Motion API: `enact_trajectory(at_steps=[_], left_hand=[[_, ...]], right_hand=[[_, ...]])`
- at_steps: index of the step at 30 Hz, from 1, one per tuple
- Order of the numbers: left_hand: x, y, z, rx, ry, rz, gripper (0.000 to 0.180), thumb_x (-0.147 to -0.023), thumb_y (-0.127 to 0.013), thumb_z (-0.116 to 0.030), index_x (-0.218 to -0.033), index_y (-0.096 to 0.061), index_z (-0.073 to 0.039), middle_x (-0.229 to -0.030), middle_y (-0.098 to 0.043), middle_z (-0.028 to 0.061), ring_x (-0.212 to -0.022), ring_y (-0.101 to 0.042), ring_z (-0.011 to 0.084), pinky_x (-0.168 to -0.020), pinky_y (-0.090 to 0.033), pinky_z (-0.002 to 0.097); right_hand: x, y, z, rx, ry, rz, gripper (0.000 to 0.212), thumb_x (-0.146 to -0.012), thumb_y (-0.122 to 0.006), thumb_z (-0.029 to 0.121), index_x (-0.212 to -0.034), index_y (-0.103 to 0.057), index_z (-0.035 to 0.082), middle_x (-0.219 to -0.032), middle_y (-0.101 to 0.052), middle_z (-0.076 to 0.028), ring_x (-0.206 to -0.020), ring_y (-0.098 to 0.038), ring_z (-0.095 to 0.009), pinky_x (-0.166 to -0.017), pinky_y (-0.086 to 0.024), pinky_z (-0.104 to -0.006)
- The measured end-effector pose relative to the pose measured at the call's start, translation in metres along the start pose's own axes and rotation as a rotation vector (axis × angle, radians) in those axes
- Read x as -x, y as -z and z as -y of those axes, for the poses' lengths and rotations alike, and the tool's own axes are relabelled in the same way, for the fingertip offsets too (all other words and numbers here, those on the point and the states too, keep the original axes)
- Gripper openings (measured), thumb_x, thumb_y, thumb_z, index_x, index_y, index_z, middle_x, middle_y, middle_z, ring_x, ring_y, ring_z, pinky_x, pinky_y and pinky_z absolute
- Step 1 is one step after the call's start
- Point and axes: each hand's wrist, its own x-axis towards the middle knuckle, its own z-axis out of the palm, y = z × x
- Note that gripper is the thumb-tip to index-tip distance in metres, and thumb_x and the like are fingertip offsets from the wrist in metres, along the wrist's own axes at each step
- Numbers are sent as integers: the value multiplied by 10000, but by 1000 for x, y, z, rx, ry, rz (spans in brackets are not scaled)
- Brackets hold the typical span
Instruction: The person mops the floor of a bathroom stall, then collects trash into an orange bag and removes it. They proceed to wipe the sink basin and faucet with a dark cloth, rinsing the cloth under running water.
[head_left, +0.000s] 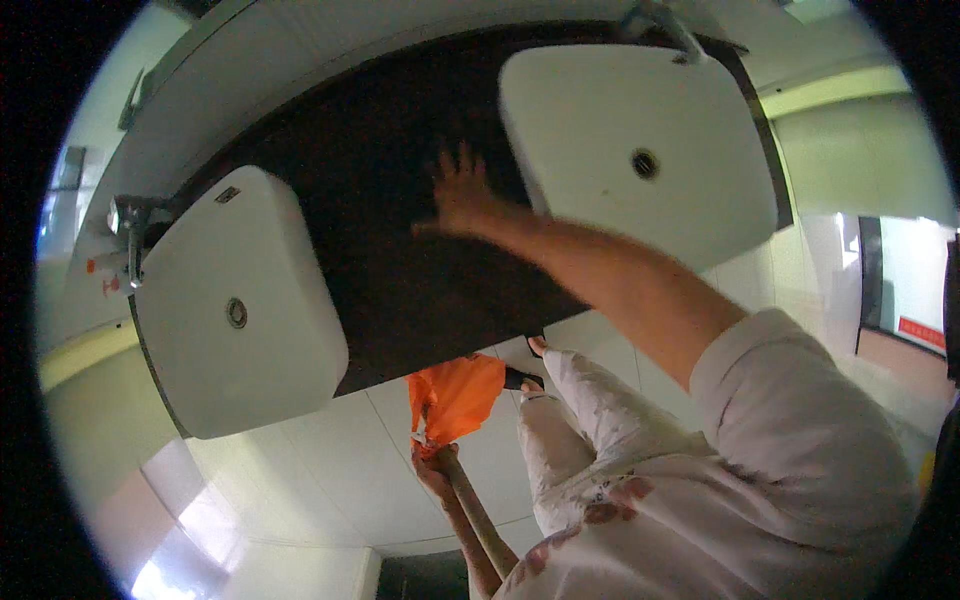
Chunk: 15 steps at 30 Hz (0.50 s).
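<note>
Pressing right hand (462,195) on dark countertop (380,230), seemingly flat

I look down on a dark countertop (390,250) running diagonally through the view, carrying two white rectangular basins. The left basin (240,300) overhangs the counter's near edge, its round drain at centre and a chrome tap (128,225) at its far left corner. The right basin (640,150) sits at the counter's far right end, with a tap (670,25) at its back edge. Behind the counter rises a pale wall (200,90). Below its near edge lies a floor of large glossy white tiles (330,470), with bright light glaring off them at lower left.
</note>
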Motion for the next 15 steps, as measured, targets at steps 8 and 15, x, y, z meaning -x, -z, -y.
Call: enact_trajectory(at_steps=[8, 15], left_hand=[[7, 23, -19, -165, 13, 54, 401, -909, -518, -476, -938, -614, -88, -807, -631, 120, -612, -565, 232, -515, -461, 401], [6, 9, -26, -257, 180, 100, 429, -893, -515, -508, -969, -605, -96, -839, -646, 118, -555, -530, 225, -487, -427, 370]], right_hand=[[249, -64, -28, -230, 205, 26, 796, -774, -725, 339, -1473, -381, 174, -1545, -292, -110, -1431, -208, -390, -1172, -185, -526], [337, -38, -228, 35, -3, 88, 799, -760, -666, 341, -1480, -372, 155, -1525, -363, -54, -1450, -211, -298, -1212, -81, -458]])
